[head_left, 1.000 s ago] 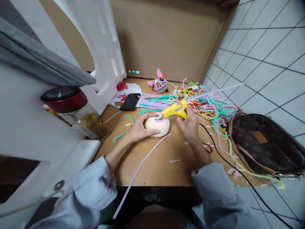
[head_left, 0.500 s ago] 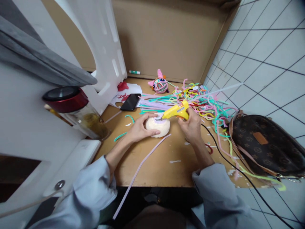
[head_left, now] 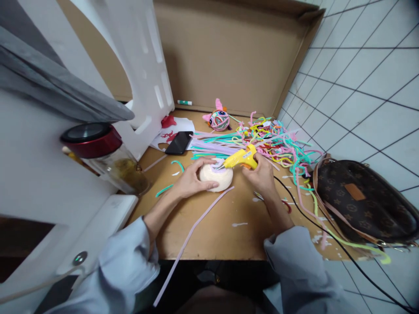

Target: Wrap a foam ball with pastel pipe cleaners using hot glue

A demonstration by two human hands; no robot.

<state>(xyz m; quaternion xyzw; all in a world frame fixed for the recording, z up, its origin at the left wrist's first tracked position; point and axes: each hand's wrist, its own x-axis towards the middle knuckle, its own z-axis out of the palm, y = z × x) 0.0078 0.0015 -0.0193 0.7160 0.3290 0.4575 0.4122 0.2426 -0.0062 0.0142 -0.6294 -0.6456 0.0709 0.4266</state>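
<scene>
My left hand (head_left: 191,179) is wrapped round the left side of a cream-white ball (head_left: 221,179), thumb in front and fingers behind. Lilac strip is coiled on the ball's top. My right hand (head_left: 262,174) grips a yellow glue gun (head_left: 241,158), whose metal tip meets the lilac coil, or hovers just over it. A loose lilac pipe cleaner (head_left: 193,229) lies in front of the ball and hangs over the table's front edge.
Colourful pipe cleaners (head_left: 278,141) are heaped behind and right, near a decorated ball (head_left: 219,120). A phone (head_left: 179,142) and glass bottle (head_left: 121,168) stand left. A brown bag (head_left: 369,200), red-handled scissors (head_left: 287,206) and a black cord (head_left: 299,207) are right.
The glue gun's tip has shifted slightly down and left over the lilac coil. The long pale strand that stretched from the gun toward the upper right no longer shows as such. The view has tilted slightly.
</scene>
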